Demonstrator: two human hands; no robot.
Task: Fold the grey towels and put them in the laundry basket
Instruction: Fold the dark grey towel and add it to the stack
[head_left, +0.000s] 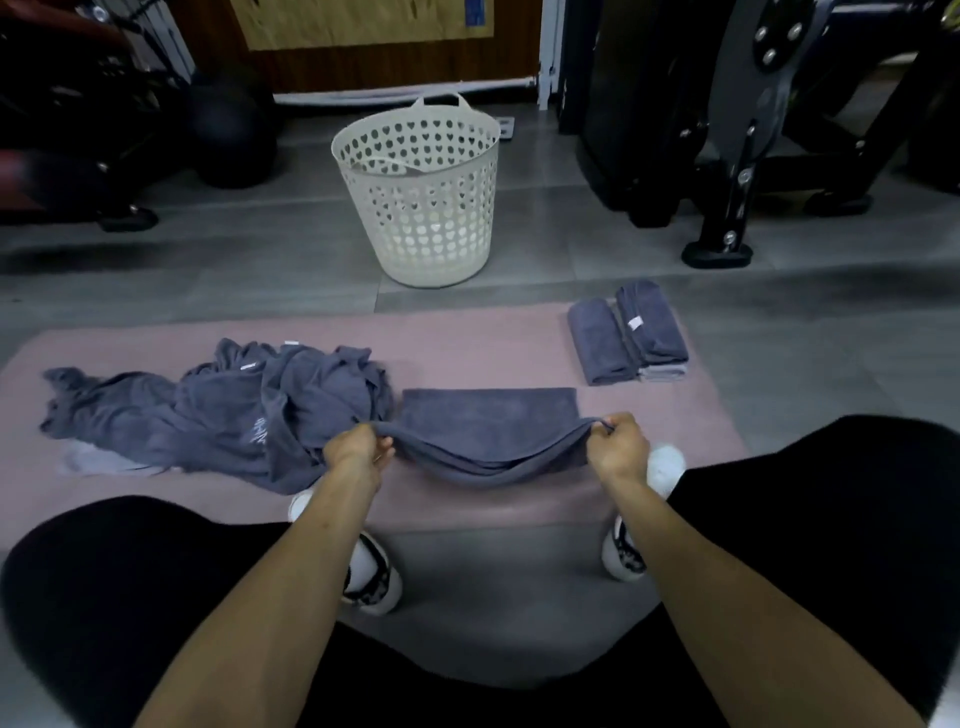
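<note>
Both bare forearms reach forward and slightly inward from the bottom of the view. The left hand (358, 451) is curled into a pinch, knuckles up — thumb and fingers closed on the near edge of a dark grey terry towel (488, 415). The right hand (621, 447) mirrors it, fist-like, gripping the same edge.

No text could be read. Small white tags showed on the crumpled heap of grey towels (218, 415) at centre left and on the folded grey towels (631, 332) at right, but any printing was too small to tell.
</note>
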